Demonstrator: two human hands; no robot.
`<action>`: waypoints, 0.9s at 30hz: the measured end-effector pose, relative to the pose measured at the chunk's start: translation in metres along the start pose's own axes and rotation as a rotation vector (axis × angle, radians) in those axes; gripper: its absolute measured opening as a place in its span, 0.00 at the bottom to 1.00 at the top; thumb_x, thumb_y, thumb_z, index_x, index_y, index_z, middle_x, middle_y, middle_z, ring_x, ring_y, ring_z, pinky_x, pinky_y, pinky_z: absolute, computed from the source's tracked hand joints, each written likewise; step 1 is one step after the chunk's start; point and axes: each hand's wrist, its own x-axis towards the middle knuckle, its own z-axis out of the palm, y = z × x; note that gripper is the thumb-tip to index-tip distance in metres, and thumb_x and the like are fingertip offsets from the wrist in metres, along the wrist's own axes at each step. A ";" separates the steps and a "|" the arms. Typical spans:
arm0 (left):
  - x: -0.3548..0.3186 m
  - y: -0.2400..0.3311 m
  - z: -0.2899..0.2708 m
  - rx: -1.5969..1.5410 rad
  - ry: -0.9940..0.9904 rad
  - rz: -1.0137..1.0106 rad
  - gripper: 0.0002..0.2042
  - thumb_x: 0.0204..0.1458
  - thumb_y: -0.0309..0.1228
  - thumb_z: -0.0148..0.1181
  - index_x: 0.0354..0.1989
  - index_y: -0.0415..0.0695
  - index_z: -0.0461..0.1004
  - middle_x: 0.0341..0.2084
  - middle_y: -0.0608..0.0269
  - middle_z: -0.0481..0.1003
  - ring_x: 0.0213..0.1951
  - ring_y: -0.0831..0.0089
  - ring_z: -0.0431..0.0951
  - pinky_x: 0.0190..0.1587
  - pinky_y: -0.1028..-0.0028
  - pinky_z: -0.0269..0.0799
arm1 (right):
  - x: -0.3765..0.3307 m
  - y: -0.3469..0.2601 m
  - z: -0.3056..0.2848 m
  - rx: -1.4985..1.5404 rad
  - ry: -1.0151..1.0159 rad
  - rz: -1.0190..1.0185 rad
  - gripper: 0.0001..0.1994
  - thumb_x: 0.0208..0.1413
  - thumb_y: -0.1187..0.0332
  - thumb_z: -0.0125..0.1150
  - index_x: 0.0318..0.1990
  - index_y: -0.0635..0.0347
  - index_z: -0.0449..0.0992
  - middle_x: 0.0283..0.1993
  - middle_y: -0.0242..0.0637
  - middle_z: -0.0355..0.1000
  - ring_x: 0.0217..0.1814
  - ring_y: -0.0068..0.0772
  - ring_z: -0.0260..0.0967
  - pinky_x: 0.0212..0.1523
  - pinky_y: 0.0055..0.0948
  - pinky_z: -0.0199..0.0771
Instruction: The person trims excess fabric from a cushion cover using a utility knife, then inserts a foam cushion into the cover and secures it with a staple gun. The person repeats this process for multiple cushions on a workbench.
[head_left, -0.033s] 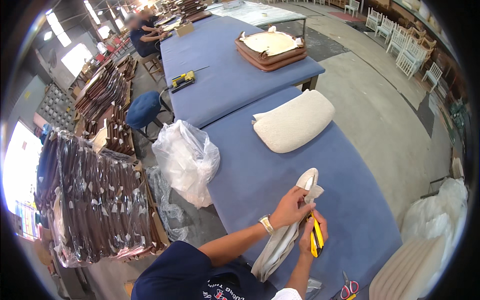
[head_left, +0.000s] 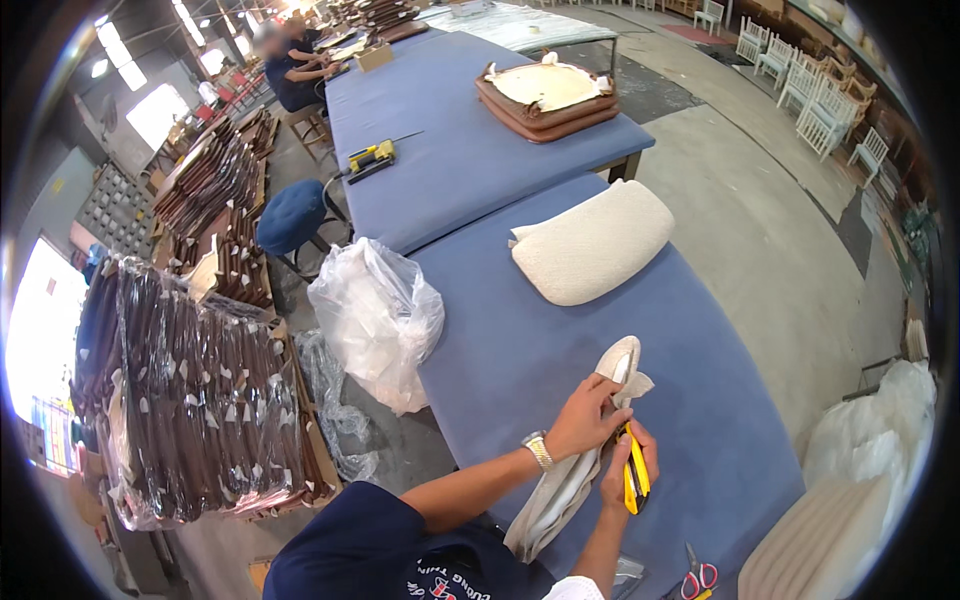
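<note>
A long beige fabric-covered pad (head_left: 545, 505) stands on edge on the blue table, its pale inner side partly showing and a loose flap of cloth at the far end. My left hand (head_left: 588, 418) grips it near that far end, fingers closed round the cloth. Close beside, my right hand (head_left: 640, 455) is closed on a yellow and black utility knife (head_left: 636, 478), held against the pad's edge. The blade's tip is hidden by my fingers. A rounded beige cushion (head_left: 595, 245) lies farther off on the same table.
Red-handled scissors (head_left: 697, 580) lie at the near table edge. A plastic bag (head_left: 375, 320) bulges at the left edge. Farther away are a yellow power tool (head_left: 370, 158), stacked brown cushions (head_left: 550, 120) and a blue stool (head_left: 292, 218). Wrapped beige pads (head_left: 820, 540) stand at right.
The whole view has shifted very slightly. Both hands keep their holds on the pad and the utility knife.
</note>
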 end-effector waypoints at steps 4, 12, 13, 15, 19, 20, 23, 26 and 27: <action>0.005 -0.006 0.004 0.081 0.000 0.052 0.10 0.57 0.34 0.65 0.31 0.40 0.78 0.31 0.59 0.76 0.35 0.60 0.75 0.39 0.64 0.71 | 0.004 0.003 0.004 0.026 0.005 -0.024 0.11 0.64 0.75 0.56 0.51 0.72 0.76 0.50 0.50 0.78 0.51 0.38 0.76 0.55 0.34 0.75; 0.018 -0.030 0.009 -0.321 -0.092 -0.351 0.16 0.63 0.40 0.61 0.30 0.39 0.75 0.21 0.70 0.71 0.26 0.80 0.65 0.29 0.72 0.65 | 0.000 0.006 -0.001 -0.002 -0.018 0.045 0.11 0.64 0.76 0.55 0.51 0.72 0.75 0.51 0.51 0.77 0.52 0.38 0.76 0.55 0.34 0.75; 0.020 -0.036 0.011 -0.404 -0.106 -0.364 0.17 0.64 0.41 0.60 0.30 0.39 0.75 0.21 0.72 0.70 0.25 0.82 0.64 0.29 0.74 0.64 | 0.000 0.006 -0.001 -0.007 -0.006 0.039 0.11 0.64 0.76 0.55 0.51 0.72 0.75 0.51 0.51 0.77 0.52 0.38 0.76 0.55 0.34 0.75; 0.024 -0.033 0.009 -0.489 -0.161 -0.446 0.16 0.64 0.41 0.60 0.30 0.41 0.75 0.22 0.74 0.71 0.26 0.84 0.64 0.28 0.75 0.63 | -0.002 0.008 0.001 -0.013 0.027 0.027 0.11 0.64 0.76 0.55 0.51 0.72 0.75 0.51 0.51 0.77 0.52 0.38 0.76 0.55 0.33 0.76; 0.027 -0.039 0.011 -0.644 -0.213 -0.566 0.15 0.64 0.40 0.61 0.29 0.43 0.75 0.22 0.75 0.70 0.25 0.86 0.64 0.28 0.76 0.62 | -0.005 0.004 0.005 -0.010 0.043 0.029 0.11 0.64 0.76 0.55 0.50 0.72 0.75 0.51 0.52 0.77 0.52 0.39 0.76 0.55 0.34 0.76; 0.028 -0.038 0.012 -0.676 -0.229 -0.575 0.15 0.64 0.40 0.61 0.29 0.43 0.75 0.22 0.75 0.69 0.25 0.86 0.64 0.28 0.76 0.62 | -0.006 0.004 0.003 -0.019 0.047 0.024 0.10 0.64 0.76 0.54 0.50 0.72 0.74 0.52 0.53 0.77 0.52 0.39 0.76 0.55 0.35 0.76; 0.030 -0.036 0.010 -0.717 -0.235 -0.604 0.14 0.64 0.39 0.61 0.28 0.44 0.75 0.22 0.75 0.69 0.25 0.86 0.63 0.27 0.76 0.61 | -0.019 0.002 0.000 -0.012 0.055 0.037 0.10 0.64 0.76 0.54 0.50 0.72 0.74 0.52 0.54 0.76 0.52 0.41 0.76 0.56 0.35 0.76; 0.035 -0.036 0.011 -0.713 -0.252 -0.601 0.14 0.64 0.40 0.62 0.27 0.45 0.74 0.22 0.75 0.69 0.24 0.86 0.63 0.27 0.77 0.60 | -0.019 -0.005 -0.001 -0.014 0.061 0.068 0.11 0.65 0.73 0.55 0.50 0.70 0.75 0.52 0.52 0.77 0.52 0.38 0.76 0.55 0.35 0.75; 0.034 -0.037 0.012 -0.726 -0.256 -0.611 0.14 0.64 0.40 0.62 0.27 0.45 0.74 0.22 0.76 0.69 0.24 0.86 0.63 0.27 0.77 0.60 | -0.017 -0.008 -0.002 -0.018 0.064 0.076 0.11 0.66 0.71 0.55 0.50 0.70 0.75 0.51 0.50 0.77 0.51 0.37 0.76 0.55 0.34 0.75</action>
